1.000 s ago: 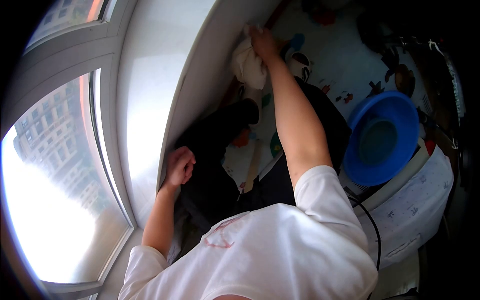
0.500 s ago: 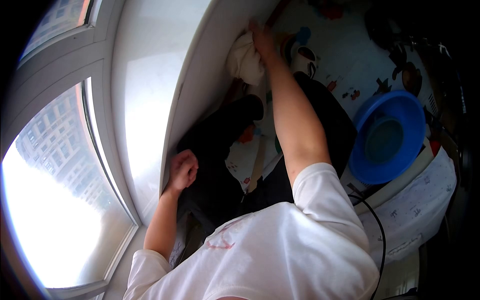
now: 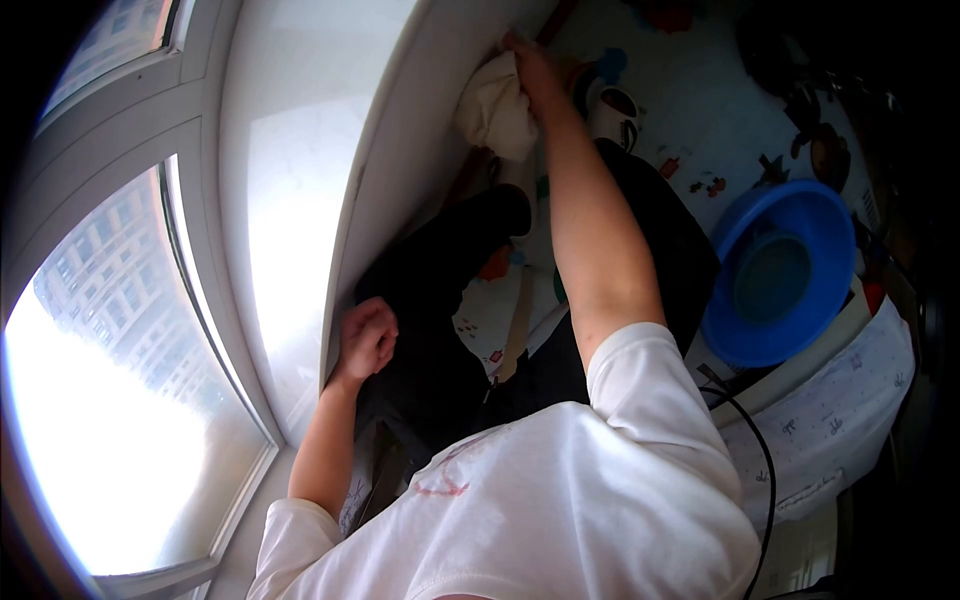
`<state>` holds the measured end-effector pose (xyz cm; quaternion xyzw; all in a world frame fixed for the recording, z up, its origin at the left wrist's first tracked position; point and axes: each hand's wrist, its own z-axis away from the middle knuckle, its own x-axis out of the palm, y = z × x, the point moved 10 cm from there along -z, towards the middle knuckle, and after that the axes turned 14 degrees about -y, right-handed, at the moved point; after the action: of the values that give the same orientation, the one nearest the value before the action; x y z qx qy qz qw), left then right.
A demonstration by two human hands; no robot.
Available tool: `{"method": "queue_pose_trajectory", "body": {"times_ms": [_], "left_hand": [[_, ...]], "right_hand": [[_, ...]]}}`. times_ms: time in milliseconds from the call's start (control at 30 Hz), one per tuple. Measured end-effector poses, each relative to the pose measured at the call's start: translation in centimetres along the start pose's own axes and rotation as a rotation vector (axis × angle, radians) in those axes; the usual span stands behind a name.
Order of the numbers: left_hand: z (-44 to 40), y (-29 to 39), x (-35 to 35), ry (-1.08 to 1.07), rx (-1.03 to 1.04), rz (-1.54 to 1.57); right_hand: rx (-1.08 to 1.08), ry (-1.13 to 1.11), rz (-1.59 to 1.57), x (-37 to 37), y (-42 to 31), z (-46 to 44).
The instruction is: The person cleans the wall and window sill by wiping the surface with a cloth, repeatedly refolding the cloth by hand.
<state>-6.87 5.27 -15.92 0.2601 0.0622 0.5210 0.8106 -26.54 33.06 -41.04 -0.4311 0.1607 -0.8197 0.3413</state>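
Observation:
My right hand reaches far forward and grips a crumpled off-white cloth. The cloth lies against the white wall panel below the window sill. My left hand is curled closed beside my dark trouser leg, close to the edge of the sill. Its fingers are folded in, and whether anything is inside them is hidden.
A blue basin with a smaller dark green basin in it stands to my right. A patterned white cloth and a black cable are nearby. The window is at my left. The patterned floor lies ahead.
My right hand and the cloth have shifted slightly to the right along the wall panel. My left hand stays where it was.

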Motion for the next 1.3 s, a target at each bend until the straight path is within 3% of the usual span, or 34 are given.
{"method": "queue_pose_trajectory", "body": {"times_ms": [167,267,367,467,567,667,867,1300], "left_hand": [[0.0,0.0,0.0,0.022,-0.014,-0.01],[-0.1,0.2,0.2,0.025,-0.02,-0.021],[-0.1,0.3,0.1,0.016,-0.017,-0.032],[0.0,0.1,0.0,0.014,-0.011,-0.037],[-0.1,0.2,0.1,0.015,-0.015,-0.041],[-0.2,0.3,0.1,0.013,-0.016,-0.041],[-0.2,0.1,0.1,0.006,-0.004,-0.029],[-0.1,0.2,0.0,-0.006,-0.008,-0.048]], "right_hand": [[0.099,0.118,0.197,-0.1,-0.8,1.5],[0.037,0.001,0.377,0.2,-1.0,0.2],[0.038,0.024,0.106,0.3,-1.6,0.7],[-0.058,0.045,0.121,1.2,-3.4,2.2],[0.013,0.114,0.373,0.0,-1.2,0.8],[0.035,0.053,0.206,1.0,-1.2,2.2],[-0.146,0.14,0.29,1.1,-3.4,2.5],[-0.244,0.192,0.417,0.9,-4.1,2.5]]}}
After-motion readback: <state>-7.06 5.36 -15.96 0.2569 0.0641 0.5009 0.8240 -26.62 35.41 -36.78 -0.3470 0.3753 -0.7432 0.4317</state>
